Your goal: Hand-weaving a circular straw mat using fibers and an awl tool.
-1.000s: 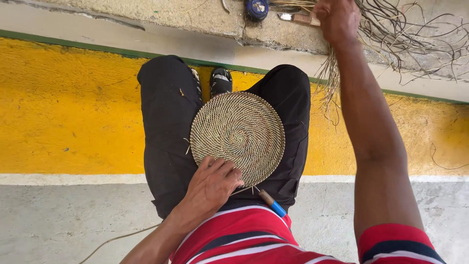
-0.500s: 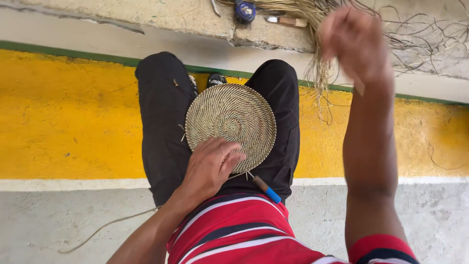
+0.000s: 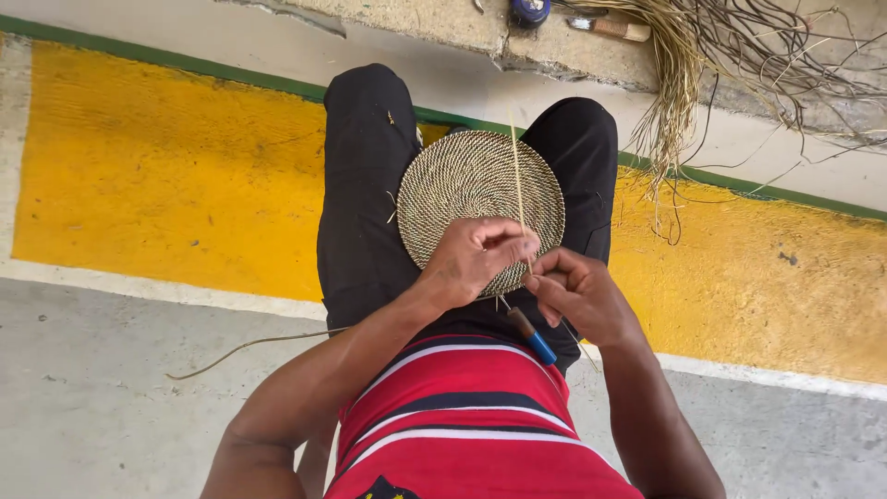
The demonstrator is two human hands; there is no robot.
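Round woven coil disc (image 3: 467, 189) flat across the lap, steadied under the left hand (image 3: 473, 261), fingers curled over its near rim to keep the working edge up. Right hand (image 3: 580, 296) just beside, pinched shut on a thin pale straw strand (image 3: 517, 176) rising over the disc, held taut for control. Blue-handled tool (image 3: 531, 334) tucked below both hands, within easy reach. Loose fibre bundle (image 3: 679, 83) well beyond, on the ledge.

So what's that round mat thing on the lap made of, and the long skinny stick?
The round mat looks like coiled plant fibre, matte tan with dark stitching in spiral rings. The thin strand pinched by the left hand looks like a dried grass or palm strip, pale and stiff; it resembles the bundle of fibres on the ledge.
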